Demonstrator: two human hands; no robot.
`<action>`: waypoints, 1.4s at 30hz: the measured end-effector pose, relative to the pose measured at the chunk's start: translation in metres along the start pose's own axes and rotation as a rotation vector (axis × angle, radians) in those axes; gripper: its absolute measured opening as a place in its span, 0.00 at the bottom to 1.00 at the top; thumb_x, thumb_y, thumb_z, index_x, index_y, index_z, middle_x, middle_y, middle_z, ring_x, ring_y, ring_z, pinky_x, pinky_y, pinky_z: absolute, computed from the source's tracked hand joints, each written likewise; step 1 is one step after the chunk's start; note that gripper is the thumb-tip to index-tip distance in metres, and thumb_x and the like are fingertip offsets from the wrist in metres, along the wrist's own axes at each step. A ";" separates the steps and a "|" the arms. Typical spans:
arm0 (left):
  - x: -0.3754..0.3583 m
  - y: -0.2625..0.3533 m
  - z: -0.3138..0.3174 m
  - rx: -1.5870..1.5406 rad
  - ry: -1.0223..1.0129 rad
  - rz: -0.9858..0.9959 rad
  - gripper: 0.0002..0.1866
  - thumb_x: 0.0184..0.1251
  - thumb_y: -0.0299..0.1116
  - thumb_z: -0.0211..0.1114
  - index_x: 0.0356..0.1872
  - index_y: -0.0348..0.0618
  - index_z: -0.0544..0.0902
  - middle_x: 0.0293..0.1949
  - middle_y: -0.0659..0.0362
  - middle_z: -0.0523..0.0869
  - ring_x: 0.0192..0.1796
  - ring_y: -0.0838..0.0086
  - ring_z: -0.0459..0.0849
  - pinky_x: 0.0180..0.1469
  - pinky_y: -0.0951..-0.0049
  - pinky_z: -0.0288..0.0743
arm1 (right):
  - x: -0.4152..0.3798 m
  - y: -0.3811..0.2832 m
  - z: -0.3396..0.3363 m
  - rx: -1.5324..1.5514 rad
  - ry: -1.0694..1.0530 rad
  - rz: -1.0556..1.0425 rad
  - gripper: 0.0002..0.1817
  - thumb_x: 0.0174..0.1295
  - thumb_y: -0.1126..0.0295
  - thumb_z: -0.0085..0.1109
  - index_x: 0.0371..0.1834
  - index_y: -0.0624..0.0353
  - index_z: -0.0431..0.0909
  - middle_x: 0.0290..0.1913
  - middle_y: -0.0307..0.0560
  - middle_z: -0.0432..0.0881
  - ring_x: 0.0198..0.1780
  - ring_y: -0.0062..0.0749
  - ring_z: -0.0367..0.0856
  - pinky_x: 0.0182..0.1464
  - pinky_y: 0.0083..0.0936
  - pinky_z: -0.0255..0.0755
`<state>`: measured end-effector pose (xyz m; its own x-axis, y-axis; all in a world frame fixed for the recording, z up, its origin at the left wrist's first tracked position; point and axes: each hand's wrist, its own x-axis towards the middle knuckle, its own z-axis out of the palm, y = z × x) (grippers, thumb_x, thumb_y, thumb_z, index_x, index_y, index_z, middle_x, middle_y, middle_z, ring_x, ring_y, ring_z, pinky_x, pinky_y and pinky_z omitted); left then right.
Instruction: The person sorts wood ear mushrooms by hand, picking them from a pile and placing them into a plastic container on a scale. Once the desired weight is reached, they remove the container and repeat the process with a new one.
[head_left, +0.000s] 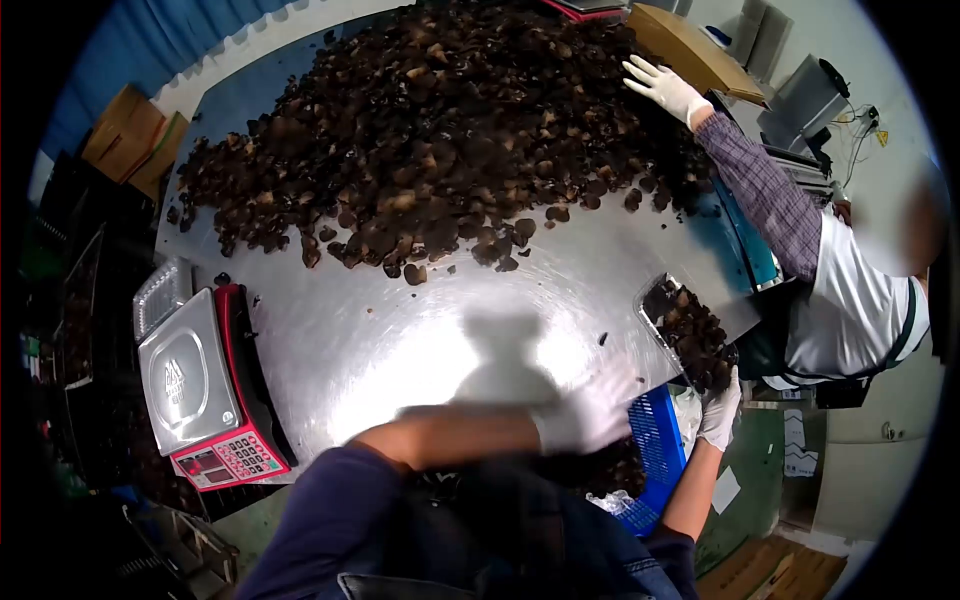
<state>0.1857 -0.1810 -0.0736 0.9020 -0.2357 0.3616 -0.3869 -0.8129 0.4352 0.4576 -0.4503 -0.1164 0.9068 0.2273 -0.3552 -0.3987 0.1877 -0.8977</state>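
Gripping the near end of a filled tray that overhangs the table, the right hand could spill mushrooms if its one-ended hold tilted, while the left hand is too blurred to tell grasping from released.

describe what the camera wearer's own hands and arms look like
The left hand, blurred by motion, and the right hand both wear white close-fitting gloves that end around the wrists. The forearms are bare up to dark navy-blue fabric sleeves, which stop near the elbows.
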 end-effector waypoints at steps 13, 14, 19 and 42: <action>-0.015 0.010 -0.034 -0.040 -0.062 -0.171 0.32 0.60 0.52 0.63 0.56 0.34 0.78 0.57 0.41 0.77 0.69 0.45 0.66 0.76 0.51 0.50 | -0.152 -0.018 0.271 -0.933 -0.271 -0.792 0.22 0.67 0.77 0.55 0.65 0.63 0.73 0.62 0.54 0.75 0.63 0.42 0.75 0.67 0.31 0.67; -0.021 0.025 -0.025 -0.230 -0.259 -0.083 0.25 0.60 0.52 0.63 0.44 0.38 0.81 0.47 0.49 0.79 0.61 0.53 0.73 0.72 0.52 0.57 | -0.152 -0.012 0.307 -0.934 -0.439 -0.791 0.23 0.65 0.77 0.57 0.66 0.62 0.73 0.63 0.55 0.74 0.64 0.43 0.74 0.68 0.32 0.66; -0.092 -0.004 -0.091 -0.227 0.198 -0.189 0.18 0.57 0.41 0.66 0.44 0.41 0.82 0.43 0.53 0.82 0.51 0.60 0.82 0.58 0.60 0.75 | -0.081 0.039 0.450 -1.077 -0.513 -1.088 0.39 0.58 0.56 0.69 0.73 0.48 0.66 0.74 0.61 0.61 0.74 0.57 0.59 0.72 0.46 0.60; -0.231 -0.090 -0.171 0.254 0.650 -1.037 0.47 0.47 0.37 0.78 0.71 0.43 0.65 0.72 0.41 0.58 0.74 0.44 0.57 0.73 0.51 0.59 | -0.135 0.102 0.520 -1.159 -0.454 -1.206 0.28 0.62 0.57 0.63 0.66 0.50 0.74 0.72 0.58 0.65 0.73 0.54 0.60 0.70 0.50 0.53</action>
<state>-0.0203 0.0380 -0.0557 0.4701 0.8245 0.3150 0.5623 -0.5548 0.6131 0.2232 0.0355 -0.0248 0.4074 0.7544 0.5147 0.9013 -0.2413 -0.3597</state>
